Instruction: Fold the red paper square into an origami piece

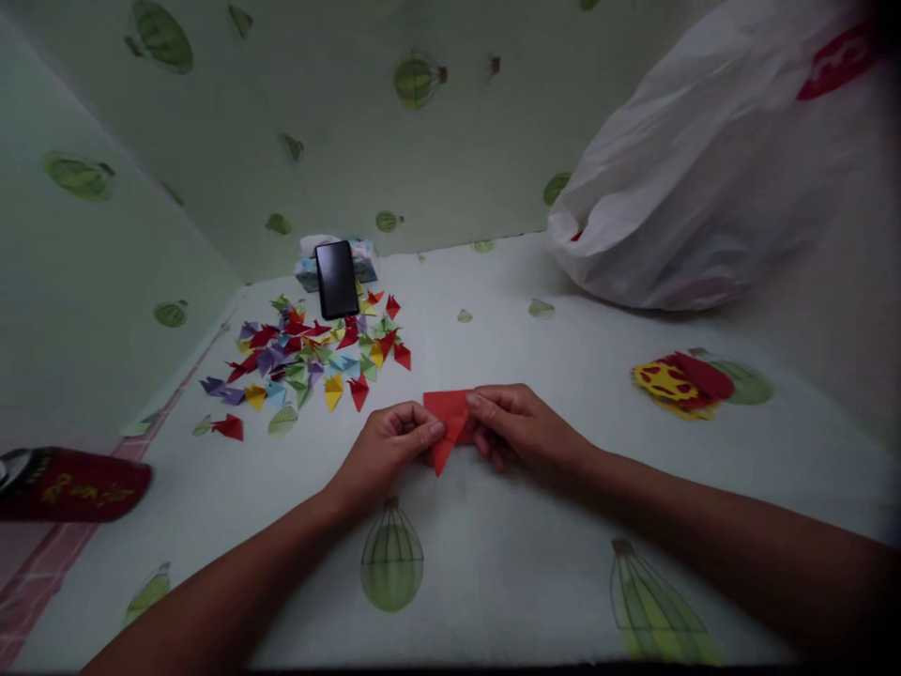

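Note:
A piece of red origami paper (445,406), partly folded, is between my two hands above the middle of the table. One pointed flap of it hangs down toward me. My left hand (394,441) pinches its left side between thumb and fingers. On the other side, my right hand (517,422) is closed on the upper right part, thumb on top. The fingertips under the paper are partly hidden. Beyond my left hand lies a spread of small folded paper cranes (302,352) in red, yellow, green, blue and purple.
A dark phone (337,280) leans on a tissue box (366,261) behind the cranes. At the left edge lies a red can (84,483). Red and yellow paper cut-outs (679,383) sit on the right, below a large white plastic bag (676,188). Walls stand behind and left.

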{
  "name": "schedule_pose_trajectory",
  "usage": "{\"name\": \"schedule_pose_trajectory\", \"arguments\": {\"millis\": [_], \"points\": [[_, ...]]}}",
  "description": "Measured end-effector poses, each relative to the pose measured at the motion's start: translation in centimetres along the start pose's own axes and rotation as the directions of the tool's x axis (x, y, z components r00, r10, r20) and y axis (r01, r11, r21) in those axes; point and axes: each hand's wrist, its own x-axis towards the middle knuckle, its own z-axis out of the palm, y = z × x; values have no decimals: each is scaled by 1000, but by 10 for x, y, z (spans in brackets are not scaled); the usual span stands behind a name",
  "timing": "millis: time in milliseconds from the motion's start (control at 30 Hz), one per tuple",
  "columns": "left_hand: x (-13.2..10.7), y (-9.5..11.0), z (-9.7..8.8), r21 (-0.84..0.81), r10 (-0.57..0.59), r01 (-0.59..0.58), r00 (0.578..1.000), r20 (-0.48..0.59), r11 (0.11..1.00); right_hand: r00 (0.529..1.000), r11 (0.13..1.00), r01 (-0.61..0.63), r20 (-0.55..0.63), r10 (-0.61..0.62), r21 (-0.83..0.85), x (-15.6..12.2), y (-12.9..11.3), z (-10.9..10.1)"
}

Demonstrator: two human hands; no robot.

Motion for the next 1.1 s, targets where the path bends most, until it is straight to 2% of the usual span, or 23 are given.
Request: {"name": "schedule_pose_trajectory", "arguments": {"millis": [133, 333, 467, 700, 933, 1000, 1100], "points": [[0, -2, 2, 12, 18, -18, 1000, -2, 1000, 999, 1000, -20, 38, 20, 5, -1, 1, 4], [0, -4, 4, -71, 9, -13, 998, -67, 997, 996, 993, 82, -34, -85, -81, -4, 1, 7], [-1, 0, 4, -38, 63, -67, 994, -94, 997, 996, 995, 76, -36, -78, -70, -4, 1, 8], [-6, 3, 2, 113, 162, -159, 987, -18, 981, 999, 1000, 24, 39, -24, -11, -4, 5, 9], [-5, 1, 2, 128, 154, -155, 988, 11, 980, 1000, 999, 19, -1, -19, -48, -7, 1, 11], [-4, 2, 2, 109, 147, -145, 989, -5, 983, 1000, 999, 16, -7, -17, -32, -7, 1, 11], [-4, 1, 3, 37, 132, -129, 987, -89, 991, 998, 999, 34, -59, -33, 15, -6, 1, 10]]}}
